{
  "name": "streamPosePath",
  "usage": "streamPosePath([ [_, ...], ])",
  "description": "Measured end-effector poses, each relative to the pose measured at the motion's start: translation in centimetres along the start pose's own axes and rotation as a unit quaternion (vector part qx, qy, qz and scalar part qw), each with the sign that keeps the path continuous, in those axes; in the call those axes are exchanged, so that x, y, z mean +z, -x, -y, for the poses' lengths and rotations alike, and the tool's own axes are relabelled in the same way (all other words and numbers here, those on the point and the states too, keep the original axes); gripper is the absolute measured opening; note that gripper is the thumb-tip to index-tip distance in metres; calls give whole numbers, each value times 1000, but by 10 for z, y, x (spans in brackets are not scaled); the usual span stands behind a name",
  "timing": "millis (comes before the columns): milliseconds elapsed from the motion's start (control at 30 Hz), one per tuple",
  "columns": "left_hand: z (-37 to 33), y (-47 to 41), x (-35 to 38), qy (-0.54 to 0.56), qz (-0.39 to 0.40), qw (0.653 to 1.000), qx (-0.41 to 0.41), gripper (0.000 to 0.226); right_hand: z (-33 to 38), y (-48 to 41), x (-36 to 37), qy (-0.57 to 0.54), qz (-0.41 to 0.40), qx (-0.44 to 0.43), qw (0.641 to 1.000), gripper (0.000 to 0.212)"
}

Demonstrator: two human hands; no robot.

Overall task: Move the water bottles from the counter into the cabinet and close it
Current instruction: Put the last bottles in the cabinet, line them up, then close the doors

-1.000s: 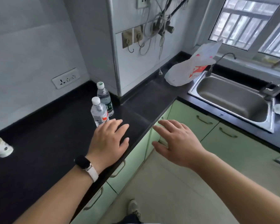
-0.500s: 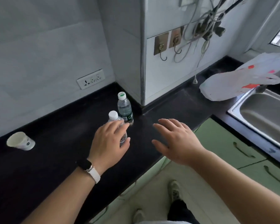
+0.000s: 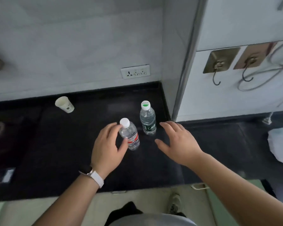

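Observation:
Two clear water bottles stand on the black counter [image 3: 64, 144]. The nearer bottle [image 3: 130, 137] has a white cap and a red label. My left hand [image 3: 108, 145], with a white watch band on its wrist, curls around that bottle's left side; the thumb touches it and the fingers stay apart. The farther bottle [image 3: 147, 119] has a green-marked cap and a dark green label. My right hand [image 3: 175, 141] hovers open just right of it, not touching. Only a strip of pale green cabinet front [image 3: 219, 203] with a handle [image 3: 198, 186] shows below the counter edge.
A white paper cup [image 3: 64, 104] stands at the back left. Behind the bottles are a wall socket [image 3: 135, 71] and a jutting wall corner [image 3: 183, 79]. Two hooks [image 3: 219, 66] with cables hang on the right wall. A white plastic bag [image 3: 281, 144] lies far right.
The view has swung left and closer to the counter. My left hand has curled around the red-label bottle, and my right hand has reached forward beside the green-label bottle.

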State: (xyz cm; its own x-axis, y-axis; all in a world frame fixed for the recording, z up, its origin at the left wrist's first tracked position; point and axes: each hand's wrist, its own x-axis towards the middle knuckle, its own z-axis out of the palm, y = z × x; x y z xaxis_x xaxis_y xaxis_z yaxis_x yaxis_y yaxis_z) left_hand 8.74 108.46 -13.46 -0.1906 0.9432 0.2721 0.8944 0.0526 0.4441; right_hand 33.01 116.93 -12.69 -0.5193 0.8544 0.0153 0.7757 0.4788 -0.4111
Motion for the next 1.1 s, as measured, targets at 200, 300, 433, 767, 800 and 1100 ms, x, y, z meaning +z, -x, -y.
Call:
streamPosePath([
  [200,-6,4,16,45,-8,990,-136,49,-20,-39,10,-94,45,21,994,71],
  [300,-9,2,25,93,-2,980,-177,50,-26,-58,20,-153,57,56,985,82],
  [433,-1,0,40,154,23,965,-210,61,-28,-85,33,-208,69,78,973,93],
  [767,19,-7,67,283,37,922,-259,74,-27,-110,51,-249,109,105,957,70],
  [800,19,-8,67,291,43,919,-263,73,-27,-112,52,-250,113,107,956,70],
  [1100,35,-16,72,331,28,904,-270,63,-16,-123,68,-280,112,146,942,72],
])
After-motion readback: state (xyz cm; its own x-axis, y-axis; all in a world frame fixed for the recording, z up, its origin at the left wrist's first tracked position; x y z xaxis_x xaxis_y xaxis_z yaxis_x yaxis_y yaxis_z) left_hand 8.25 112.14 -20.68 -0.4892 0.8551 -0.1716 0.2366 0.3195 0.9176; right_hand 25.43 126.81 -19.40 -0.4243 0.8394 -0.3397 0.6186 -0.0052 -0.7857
